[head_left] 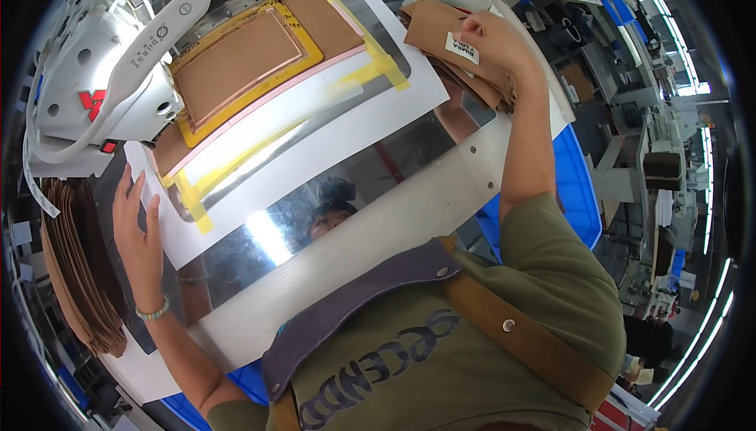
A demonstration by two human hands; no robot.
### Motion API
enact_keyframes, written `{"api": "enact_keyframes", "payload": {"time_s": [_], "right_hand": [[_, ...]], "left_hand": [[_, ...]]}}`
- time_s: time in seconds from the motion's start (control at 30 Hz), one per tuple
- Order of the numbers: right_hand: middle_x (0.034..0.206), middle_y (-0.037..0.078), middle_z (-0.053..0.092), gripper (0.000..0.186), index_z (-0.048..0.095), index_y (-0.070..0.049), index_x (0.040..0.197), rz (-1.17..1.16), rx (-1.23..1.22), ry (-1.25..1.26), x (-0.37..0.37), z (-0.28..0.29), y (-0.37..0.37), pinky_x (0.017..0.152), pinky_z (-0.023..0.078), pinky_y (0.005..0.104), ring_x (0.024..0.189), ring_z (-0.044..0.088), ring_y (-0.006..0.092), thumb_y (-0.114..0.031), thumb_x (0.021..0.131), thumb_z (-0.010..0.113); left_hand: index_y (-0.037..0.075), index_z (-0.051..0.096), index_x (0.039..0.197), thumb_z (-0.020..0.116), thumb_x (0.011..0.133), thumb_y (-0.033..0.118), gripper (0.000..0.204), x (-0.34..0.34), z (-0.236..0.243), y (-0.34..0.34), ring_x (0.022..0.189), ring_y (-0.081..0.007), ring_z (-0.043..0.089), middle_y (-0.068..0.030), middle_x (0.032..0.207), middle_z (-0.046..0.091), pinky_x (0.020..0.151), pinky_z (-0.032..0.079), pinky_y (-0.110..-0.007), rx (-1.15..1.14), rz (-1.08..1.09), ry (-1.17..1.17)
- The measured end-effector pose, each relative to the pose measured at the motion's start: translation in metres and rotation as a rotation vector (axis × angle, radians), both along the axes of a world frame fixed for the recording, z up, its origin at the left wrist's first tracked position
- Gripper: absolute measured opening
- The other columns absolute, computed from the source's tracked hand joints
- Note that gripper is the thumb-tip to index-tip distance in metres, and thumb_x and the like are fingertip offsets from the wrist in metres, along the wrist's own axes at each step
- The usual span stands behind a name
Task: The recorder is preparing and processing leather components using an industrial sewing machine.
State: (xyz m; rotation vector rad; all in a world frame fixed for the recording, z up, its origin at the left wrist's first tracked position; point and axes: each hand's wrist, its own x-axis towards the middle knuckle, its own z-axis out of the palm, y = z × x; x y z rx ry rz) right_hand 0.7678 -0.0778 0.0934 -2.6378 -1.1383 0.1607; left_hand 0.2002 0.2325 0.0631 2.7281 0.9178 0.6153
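My left hand [139, 226] lies with outstretched fingers at the left edge of a white sheet [315, 163]. On that sheet are a yellow-bordered frame [307, 49] round a brown panel [236, 69], a larger brown piece [319, 18], pink strips and yellow tape [197, 203]. At the upper right, my right hand [504, 49] rests over several stacked brown pieces [429, 22], thumb and fingertips drawn together at a white printed label [461, 49] on the top piece; exactly what they grip is partly hidden.
A white machine [102, 100] with a hose stands at upper left. A tall stack of brown sheets [79, 266] is left of my left hand. A reflective metal plate [378, 179] underlies the sheet. A blue bin [579, 187] is at the right, workstations beyond.
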Motion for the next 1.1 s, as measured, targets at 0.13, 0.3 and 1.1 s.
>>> {"api": "enact_keyframes", "payload": {"time_s": [0.13, 0.3, 1.1], "right_hand": [[0.084, 0.009, 0.068, 0.026, 0.070, -0.007, 0.096, 0.137, -0.047, -0.010, 0.021, -0.025, 0.002, 0.073, 0.050, 0.0394, 0.079, 0.064, 0.0229, -0.032, 0.097, 0.075], [0.087, -0.005, 0.060, 0.013, 0.066, -0.006, 0.100, 0.410, 0.511, 0.091, -0.040, 0.037, 0.057, 0.076, 0.046, 0.0257, 0.082, 0.053, 0.0049, -0.018, 0.106, 0.068], [0.103, 0.005, 0.075, 0.010, 0.081, -0.008, 0.091, 0.889, 0.227, -0.462, -0.195, -0.047, 0.275, 0.095, 0.058, 0.0409, 0.112, 0.068, 0.0264, -0.008, 0.084, 0.073]], "left_hand": [[0.005, 0.065, 0.143, 0.066, 0.104, 0.011, 0.040, -0.008, 0.009, -0.002, 0.146, -0.0352, 0.053, -0.0150, 0.159, 0.056, 0.121, 0.040, -0.045, -0.011, -0.003, 0.038], [0.005, 0.065, 0.143, 0.064, 0.104, 0.010, 0.039, 0.000, 0.004, 0.016, 0.141, -0.0372, 0.056, -0.0173, 0.155, 0.058, 0.118, 0.042, -0.045, -0.061, -0.091, 0.005], [0.005, 0.055, 0.155, 0.049, 0.114, 0.015, 0.044, 0.107, -0.033, 0.057, 0.156, -0.0293, 0.040, -0.0065, 0.169, 0.046, 0.130, 0.027, -0.039, -0.304, -0.361, 0.062]]}}
